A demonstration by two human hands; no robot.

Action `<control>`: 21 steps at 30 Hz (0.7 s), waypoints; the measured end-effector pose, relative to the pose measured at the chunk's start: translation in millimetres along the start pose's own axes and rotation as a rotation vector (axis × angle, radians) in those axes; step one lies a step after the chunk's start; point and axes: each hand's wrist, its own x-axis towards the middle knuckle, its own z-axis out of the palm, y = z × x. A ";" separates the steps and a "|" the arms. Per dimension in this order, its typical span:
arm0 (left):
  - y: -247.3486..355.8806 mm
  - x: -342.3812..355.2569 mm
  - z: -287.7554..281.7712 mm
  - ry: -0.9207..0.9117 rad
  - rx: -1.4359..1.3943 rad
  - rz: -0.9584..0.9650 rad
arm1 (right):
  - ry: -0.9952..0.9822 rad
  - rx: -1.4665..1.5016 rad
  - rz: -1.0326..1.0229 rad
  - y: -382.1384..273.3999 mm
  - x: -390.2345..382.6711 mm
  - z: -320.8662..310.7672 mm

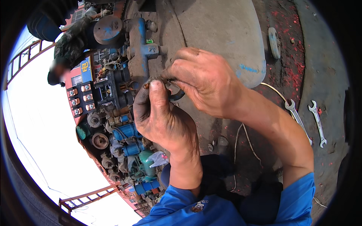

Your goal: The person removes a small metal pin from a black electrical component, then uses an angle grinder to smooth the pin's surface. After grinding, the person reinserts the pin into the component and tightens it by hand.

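My left hand [162,124], dark with grime, pinches a small dirty brownish piece [146,85] between thumb and index finger at the middle of the view. My right hand [209,81] is closed beside it, its fingertips meeting my left thumb at that piece; exactly what they grip is partly hidden. A short curved black hose or cable [177,96] runs out from under the fingers. Just beyond my hands stands a blue-painted metal fitting [145,51].
Two open-ended wrenches [316,124] [295,115] and a pale cable [245,132] lie at right. A worn grey panel [226,26] is ahead. Pumps and motors [128,132] crowd the left, with a terminal block [81,98]. Another person [71,49] in camouflage works at upper left.
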 end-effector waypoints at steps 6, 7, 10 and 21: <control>-2.2 -1.2 -0.3 -0.051 -0.030 0.028 | 0.010 0.010 -0.006 1.6 -0.5 -1.6; -0.5 -1.5 0.8 -0.059 -0.034 0.029 | 0.015 0.017 -0.008 1.4 0.2 -1.5; -0.9 -1.7 2.1 -0.051 -0.020 0.045 | 0.020 0.037 -0.006 2.2 0.7 -0.2; 0.1 0.6 -14.8 -0.111 -0.044 -0.007 | 0.000 0.050 0.019 1.9 0.9 -0.5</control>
